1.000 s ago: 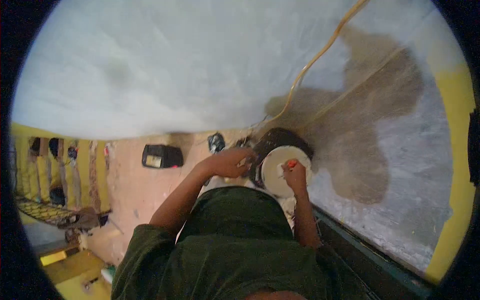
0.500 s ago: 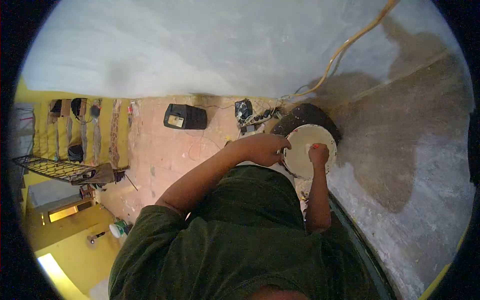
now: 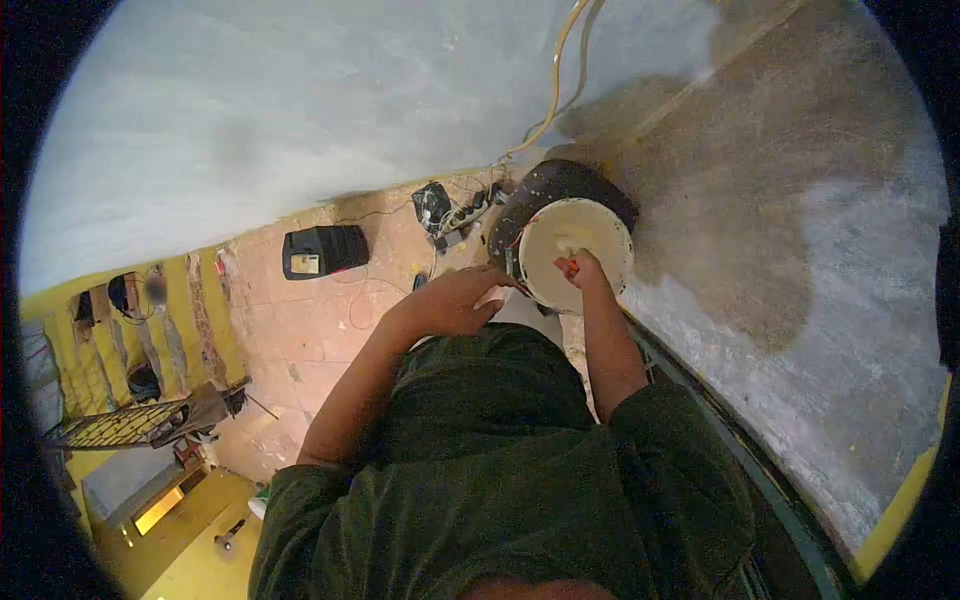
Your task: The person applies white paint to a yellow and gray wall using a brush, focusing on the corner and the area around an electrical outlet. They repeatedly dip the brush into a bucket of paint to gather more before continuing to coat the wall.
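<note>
A round bucket (image 3: 540, 290) with a smeared rim holds a pale beige, creamy mix (image 3: 590, 228). My right hand (image 3: 588, 272) is over the bucket, closed round the orange handle (image 3: 570, 266) of a tool whose working end is hidden in the mix. My left hand (image 3: 465, 300) is beside the bucket's left rim, fingers stretched toward it and thumb apart. Behind the bucket is a dark, rounded object (image 3: 560, 180) speckled with pale spots.
A black boxy case (image 3: 325, 250) is on the pinkish tiled floor (image 3: 270, 330). Near it lie a black plastic bag (image 3: 432, 205) and a power strip (image 3: 468, 215) with cables. A yellow hose (image 3: 556, 85) runs down the grey wall (image 3: 350, 100). Damp brown patches (image 3: 730, 200) mark the right wall.
My view has turned, shifting the bucket left and up in the picture. My left hand has drawn back from the bucket's rim. My right hand with the orange-handled tool has shifted within the bucket.
</note>
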Demonstrator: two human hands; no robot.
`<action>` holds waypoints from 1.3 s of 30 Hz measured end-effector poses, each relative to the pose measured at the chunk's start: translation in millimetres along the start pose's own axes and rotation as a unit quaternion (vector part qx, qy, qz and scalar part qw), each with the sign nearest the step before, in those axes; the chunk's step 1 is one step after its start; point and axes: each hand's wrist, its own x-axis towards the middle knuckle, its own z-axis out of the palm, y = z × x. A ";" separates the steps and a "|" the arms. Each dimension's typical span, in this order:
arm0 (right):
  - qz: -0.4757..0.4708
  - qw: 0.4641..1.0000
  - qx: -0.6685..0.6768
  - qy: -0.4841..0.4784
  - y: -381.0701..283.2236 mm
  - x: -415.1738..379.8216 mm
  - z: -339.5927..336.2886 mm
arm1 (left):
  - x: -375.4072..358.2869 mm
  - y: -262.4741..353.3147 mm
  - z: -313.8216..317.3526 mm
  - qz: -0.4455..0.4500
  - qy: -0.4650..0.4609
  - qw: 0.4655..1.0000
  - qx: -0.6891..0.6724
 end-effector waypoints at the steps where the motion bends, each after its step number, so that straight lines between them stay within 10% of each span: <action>1: 0.002 1.000 0.000 -0.001 1.0 17.2 -2.1 | -0.5 -0.7 1.6 0.001 0.003 1.000 0.002; 16: 0.033 0.997 0.074 0.000 14.9 103.8 -17.2 | -16.3 -4.5 4.3 -0.091 -0.007 0.996 -0.010; 18: 0.012 0.984 0.135 -0.116 45.8 186.9 -41.0 | -17.5 -10.3 5.7 -0.079 -0.002 0.997 -0.011; 25: 0.023 0.971 0.113 -0.211 23.1 96.6 -36.1 | -11.3 -10.4 3.2 -0.057 0.005 0.998 -0.016; 28: -0.115 0.982 -0.112 -0.104 26.9 49.7 -22.6 | -4.8 -14.6 5.1 -0.027 0.000 1.000 0.009; 31: -0.284 0.890 -0.312 -0.171 40.6 50.0 -30.1 | 5.3 -8.6 2.4 -0.015 -0.015 1.000 0.015; 33: -0.384 0.711 -0.569 -0.152 41.9 50.5 -30.7 | 14.2 1.0 -3.3 -0.025 -0.034 0.999 0.015; 37: -0.389 0.728 -0.548 -0.135 36.8 25.6 -25.4 | 31.6 7.3 -9.9 0.010 -0.046 0.998 0.031; 39: -0.255 0.844 -0.431 -0.189 23.3 0.5 -20.1 | 38.3 11.8 -12.6 0.016 -0.050 0.998 0.039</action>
